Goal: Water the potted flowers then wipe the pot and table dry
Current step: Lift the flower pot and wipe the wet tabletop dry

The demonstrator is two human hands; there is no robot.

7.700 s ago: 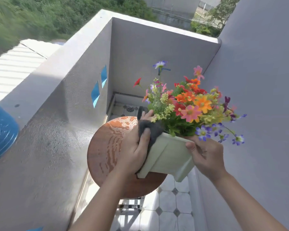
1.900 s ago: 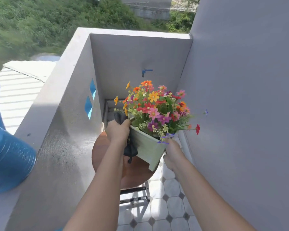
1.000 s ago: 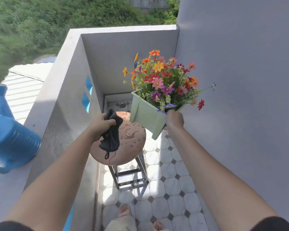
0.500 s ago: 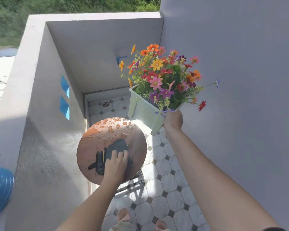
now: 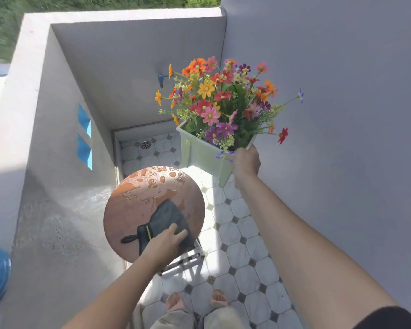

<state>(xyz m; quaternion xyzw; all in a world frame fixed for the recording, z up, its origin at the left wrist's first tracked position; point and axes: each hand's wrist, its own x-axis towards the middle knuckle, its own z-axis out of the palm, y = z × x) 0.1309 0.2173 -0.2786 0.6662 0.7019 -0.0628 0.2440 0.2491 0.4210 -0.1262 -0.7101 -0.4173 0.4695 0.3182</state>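
Pressing dark cloth (image 5: 166, 218) onto wet table (image 5: 131, 207), left hand (image 5: 163, 244) flat; right hand (image 5: 246, 162) grips flower pot (image 5: 203, 156) rim.

Matt dark cloth (image 5: 169, 217) on glossy wet tabletop (image 5: 128, 210) (beaded droplets); pot (image 5: 202, 157) smooth plastic.

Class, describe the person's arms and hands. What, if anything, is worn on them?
Both arms are bare from wrist to past the elbow. The left hand and right hand wear no gloves, and no ring, watch or bracelet shows. The only clothing on them is the edge of a dark sleeve on the right upper arm, at the bottom corner.
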